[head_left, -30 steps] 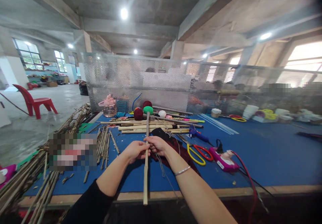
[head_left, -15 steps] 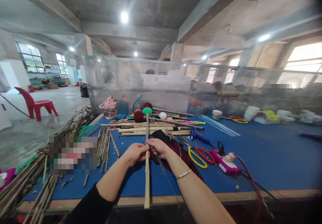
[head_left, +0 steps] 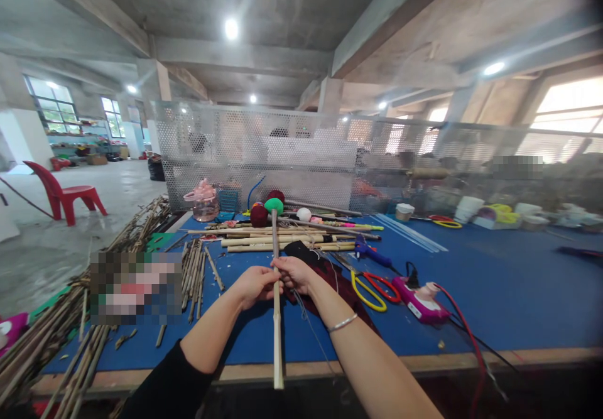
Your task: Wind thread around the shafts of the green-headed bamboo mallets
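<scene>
A long bamboo stick (head_left: pixel 277 337) with a green ball (head_left: pixel 274 205) on its far end points away from me over the blue table (head_left: pixel 494 293). My left hand (head_left: pixel 254 284) is closed round the stick near its middle. My right hand (head_left: pixel 294 273) pinches the stick just beside the left one, with a thin thread (head_left: pixel 306 321) trailing down from the fingers. A dark red cloth (head_left: pixel 339 284) lies under my right wrist.
Several bamboo sticks (head_left: pixel 282 240) lie across the table beyond my hands, with a dark red ball (head_left: pixel 259 215) and a white ball (head_left: pixel 304 214). Scissors (head_left: pixel 370 284) and a pink glue gun (head_left: pixel 419 299) lie at the right. Loose bamboo (head_left: pixel 56 331) is piled left. A mesh screen (head_left: pixel 264 155) stands behind.
The stick's near end has swung slightly to the right and the hands have shifted a little on it. Both hands keep their hold.
</scene>
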Demonstrator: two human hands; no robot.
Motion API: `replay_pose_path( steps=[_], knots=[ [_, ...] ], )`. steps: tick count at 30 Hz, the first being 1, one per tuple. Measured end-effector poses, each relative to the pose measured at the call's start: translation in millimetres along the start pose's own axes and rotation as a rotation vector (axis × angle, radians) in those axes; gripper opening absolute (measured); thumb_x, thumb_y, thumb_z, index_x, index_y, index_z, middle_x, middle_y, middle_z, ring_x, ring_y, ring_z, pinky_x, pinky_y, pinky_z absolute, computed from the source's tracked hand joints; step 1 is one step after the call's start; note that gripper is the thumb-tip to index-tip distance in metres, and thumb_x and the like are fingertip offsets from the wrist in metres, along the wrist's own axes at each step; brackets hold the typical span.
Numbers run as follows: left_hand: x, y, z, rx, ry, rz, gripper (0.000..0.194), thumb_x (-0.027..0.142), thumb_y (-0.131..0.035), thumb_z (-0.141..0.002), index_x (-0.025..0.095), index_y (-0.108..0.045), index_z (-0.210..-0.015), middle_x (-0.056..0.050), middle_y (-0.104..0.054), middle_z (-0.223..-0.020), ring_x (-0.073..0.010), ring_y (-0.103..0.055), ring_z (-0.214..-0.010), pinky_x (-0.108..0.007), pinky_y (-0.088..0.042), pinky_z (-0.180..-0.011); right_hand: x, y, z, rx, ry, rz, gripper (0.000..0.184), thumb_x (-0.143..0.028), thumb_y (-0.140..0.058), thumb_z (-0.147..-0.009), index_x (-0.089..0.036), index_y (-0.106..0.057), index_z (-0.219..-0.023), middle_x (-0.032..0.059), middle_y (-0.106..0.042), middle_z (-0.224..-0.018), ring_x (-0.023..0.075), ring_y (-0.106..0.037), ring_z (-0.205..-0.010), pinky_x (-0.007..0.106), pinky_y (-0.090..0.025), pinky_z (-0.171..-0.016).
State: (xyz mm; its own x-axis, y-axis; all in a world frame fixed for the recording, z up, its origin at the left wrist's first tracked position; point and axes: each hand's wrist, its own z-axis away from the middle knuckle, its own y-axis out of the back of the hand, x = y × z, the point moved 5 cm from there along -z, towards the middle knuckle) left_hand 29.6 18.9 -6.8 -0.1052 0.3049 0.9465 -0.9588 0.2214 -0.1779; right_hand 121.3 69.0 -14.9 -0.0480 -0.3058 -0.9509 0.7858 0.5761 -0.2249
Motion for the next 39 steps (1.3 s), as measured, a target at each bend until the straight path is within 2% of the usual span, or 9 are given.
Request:
replay_pose_path(
  steps=[3, 7, 9, 16, 18, 23, 31, 36, 39],
  knots=[
    [-2, -1.5, 2, -0.019, 0.052, -0.007, 0.037, 0.041, -0.070, -0.055, 0.013, -0.057, -0.074, -0.004, -0.061, -0.065, -0.0091, -0.056, -0.056, -0.019, -0.041, -0.052, 0, 0, 0, 0.011, 0.013, 0.020, 0.032, -0.040, -0.064, -0.065, -0.015, -0.045, -0.072, -0.0105, -0.037, -0.039, 0.0000, -0.020, -0.027, 0.017, -0.005, -0.032],
    [-2, 6.2, -1, 0.087, -0.042, -0.133, 0.040, 0.044, -0.072, -0.050, 0.013, -0.053, -0.065, 0.004, -0.050, -0.049, -0.0047, -0.045, -0.041, -0.019, -0.037, -0.046, 3, 2, -4, 0.058, 0.036, 0.080, 0.034, -0.042, -0.064, -0.064, -0.016, -0.042, -0.066, -0.0107, -0.036, -0.037, 0.0003, -0.018, -0.026, 0.017, -0.006, -0.031],
    [-2, 8.0, -2, 0.110, -0.062, -0.140, 0.040, 0.043, -0.074, -0.048, 0.013, -0.052, -0.062, 0.004, -0.050, -0.048, -0.0050, -0.045, -0.041, -0.019, -0.037, -0.046, 4, 3, -5, 0.061, 0.039, 0.085, 0.035, -0.043, -0.064, -0.064, -0.017, -0.042, -0.066, -0.0111, -0.035, -0.036, 0.0005, -0.018, -0.027, 0.017, -0.006, -0.031],
    [0, -0.7, 1, -0.062, 0.050, 0.050, 0.034, 0.033, -0.072, -0.054, 0.011, -0.059, -0.076, -0.007, -0.064, -0.073, -0.0110, -0.059, -0.064, -0.018, -0.043, -0.054, 3, 2, -4, 0.014, 0.017, 0.047, 0.036, -0.045, -0.064, -0.064, -0.016, -0.043, -0.067, -0.0085, -0.041, -0.040, 0.0009, -0.026, -0.028, 0.016, -0.008, -0.031],
    [-2, 1.9, 0, -0.033, 0.052, 0.016, 0.033, 0.034, -0.071, -0.055, 0.012, -0.057, -0.075, -0.005, -0.062, -0.068, -0.0107, -0.059, -0.061, -0.019, -0.043, -0.053, 3, 3, -4, 0.031, 0.021, 0.069, 0.036, -0.045, -0.064, -0.064, -0.016, -0.042, -0.066, -0.0090, -0.039, -0.039, 0.0008, -0.023, -0.027, 0.017, -0.006, -0.031],
    [-4, 15.2, -7, 0.141, -0.062, -0.118, 0.039, 0.043, -0.072, -0.052, 0.014, -0.049, -0.064, 0.003, -0.052, -0.047, -0.0053, -0.046, -0.041, -0.019, -0.040, -0.048, 4, 4, -6, 0.076, 0.038, 0.060, 0.037, -0.042, -0.066, -0.062, -0.018, -0.039, -0.063, -0.0125, -0.028, -0.035, 0.0009, -0.014, -0.029, 0.018, -0.004, -0.032],
    [0, 6.0, -1, 0.055, -0.008, 0.012, 0.042, 0.043, -0.073, -0.049, 0.014, -0.049, -0.067, 0.002, -0.054, -0.056, -0.0050, -0.049, -0.048, -0.018, -0.040, -0.052, 0, 2, -2, 0.006, 0.019, 0.000, 0.033, -0.042, -0.064, -0.064, -0.015, -0.049, -0.077, -0.0130, -0.026, -0.038, 0.0005, -0.012, -0.031, 0.017, -0.002, -0.034],
    [-1, 8.4, -1, 0.141, -0.057, -0.162, 0.044, 0.049, -0.070, -0.051, 0.015, -0.047, -0.066, 0.003, -0.050, -0.051, -0.0049, -0.045, -0.043, -0.018, -0.038, -0.046, 4, 2, -6, 0.072, 0.055, 0.071, 0.034, -0.043, -0.063, -0.064, -0.016, -0.043, -0.063, -0.0105, -0.033, -0.035, 0.0013, -0.019, -0.028, 0.017, -0.009, -0.030],
    [0, 9.3, -3, 0.152, -0.086, -0.140, 0.042, 0.045, -0.073, -0.049, 0.014, -0.049, -0.063, 0.003, -0.050, -0.049, -0.0052, -0.045, -0.043, -0.019, -0.039, -0.047, 5, 2, -7, 0.059, 0.048, 0.079, 0.034, -0.045, -0.062, -0.065, -0.016, -0.044, -0.065, -0.0107, -0.033, -0.034, 0.0015, -0.019, -0.026, 0.017, -0.008, -0.030]
  ],
)
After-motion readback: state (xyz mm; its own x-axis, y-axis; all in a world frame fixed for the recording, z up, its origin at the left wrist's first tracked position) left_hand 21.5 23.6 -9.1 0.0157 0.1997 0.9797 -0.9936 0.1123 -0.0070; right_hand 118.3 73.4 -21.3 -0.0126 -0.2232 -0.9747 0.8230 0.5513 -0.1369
